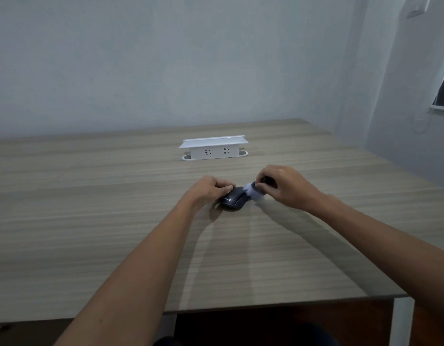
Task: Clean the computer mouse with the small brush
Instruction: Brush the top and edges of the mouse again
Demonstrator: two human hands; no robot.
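Black mouse [234, 199] (left-held) meets brush [253, 189].

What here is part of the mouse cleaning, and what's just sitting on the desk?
In the job:
computer mouse, steadied by left hand
small brush, in right hand

Lying about:
white socket box
wooden desk

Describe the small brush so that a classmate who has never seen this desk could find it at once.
Start at the white socket box standing on the wooden desk. In front of it lies a dark mouse, steadied by the left hand. The brush, gripped in the right hand, has pale bristles touching the mouse's right side.
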